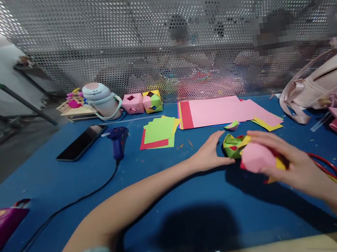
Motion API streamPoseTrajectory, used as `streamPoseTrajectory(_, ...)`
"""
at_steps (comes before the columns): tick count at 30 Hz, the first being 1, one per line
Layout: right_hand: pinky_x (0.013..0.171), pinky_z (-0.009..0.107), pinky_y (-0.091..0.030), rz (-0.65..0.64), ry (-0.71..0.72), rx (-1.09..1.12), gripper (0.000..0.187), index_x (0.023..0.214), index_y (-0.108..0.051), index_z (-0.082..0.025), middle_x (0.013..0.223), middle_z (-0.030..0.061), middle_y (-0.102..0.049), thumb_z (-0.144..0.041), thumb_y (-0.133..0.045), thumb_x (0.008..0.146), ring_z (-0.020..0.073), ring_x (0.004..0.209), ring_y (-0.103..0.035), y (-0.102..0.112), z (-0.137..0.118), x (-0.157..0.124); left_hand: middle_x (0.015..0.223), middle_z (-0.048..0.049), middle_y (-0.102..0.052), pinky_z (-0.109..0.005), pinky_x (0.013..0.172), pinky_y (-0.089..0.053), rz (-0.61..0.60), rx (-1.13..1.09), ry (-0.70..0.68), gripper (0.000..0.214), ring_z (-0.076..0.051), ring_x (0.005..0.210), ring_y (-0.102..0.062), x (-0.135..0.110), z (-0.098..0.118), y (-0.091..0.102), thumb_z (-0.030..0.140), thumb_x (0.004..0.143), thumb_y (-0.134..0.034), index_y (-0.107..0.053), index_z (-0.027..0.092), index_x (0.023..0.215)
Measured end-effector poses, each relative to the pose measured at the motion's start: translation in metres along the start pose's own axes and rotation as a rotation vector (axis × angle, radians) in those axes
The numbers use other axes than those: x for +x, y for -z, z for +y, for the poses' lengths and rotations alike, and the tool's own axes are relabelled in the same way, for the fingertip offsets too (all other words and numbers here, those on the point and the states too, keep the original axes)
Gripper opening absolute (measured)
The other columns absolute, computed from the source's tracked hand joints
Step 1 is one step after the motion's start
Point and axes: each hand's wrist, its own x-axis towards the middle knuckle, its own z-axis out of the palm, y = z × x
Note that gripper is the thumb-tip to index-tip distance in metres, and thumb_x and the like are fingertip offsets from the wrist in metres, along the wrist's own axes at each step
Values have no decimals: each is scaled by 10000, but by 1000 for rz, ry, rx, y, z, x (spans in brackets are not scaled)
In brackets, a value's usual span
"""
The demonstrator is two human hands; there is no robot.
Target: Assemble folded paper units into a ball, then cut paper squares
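Note:
My right hand (292,161) grips a rounded folded-paper piece (258,157), pink with yellow and red parts, a little above the blue table. Just left of it is a green folded-paper piece (232,146) with yellow and red bits, partly overlapped by the pink one. My left hand (209,153) is open, thumb and fingers spread toward the green piece's left side; whether the fingertips touch it I cannot tell. A small green-and-pink paper scrap (232,126) lies behind the green piece. Red-handled scissors (330,166) lie partly hidden behind my right wrist.
Coloured paper squares (159,131) and long pink sheets (217,110) lie toward the back. A blue glue gun (118,143) with a trailing cord and a phone (81,143) are at left. Finished paper cubes (133,104) stand before a perforated metal screen (144,53). A bag (333,78) sits right.

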Motion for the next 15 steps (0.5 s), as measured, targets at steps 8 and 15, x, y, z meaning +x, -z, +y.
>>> streamPoseTrajectory(8, 712, 308, -564, 413, -565, 455, 530, 1165, -642, -272, 1179, 41, -666, -467, -747, 684, 245, 974, -657, 15, 66, 11, 1346, -160, -503, -476, 1035, -408, -42, 13, -49, 934, -318, 1222, -502, 22, -3, -15, 355, 670, -755, -290, 169, 1458)
streamPoseTrajectory(15, 681, 270, -536, 424, -605, 600, 518, 1114, -659, -269, 1134, 25, -683, -447, -775, 642, 206, 919, -664, 3, 71, 25, 1354, -138, -502, -426, 1040, -417, -2, -29, -74, 852, -275, 1201, -527, 15, -2, -3, 258, 681, -717, -329, 179, 1435)
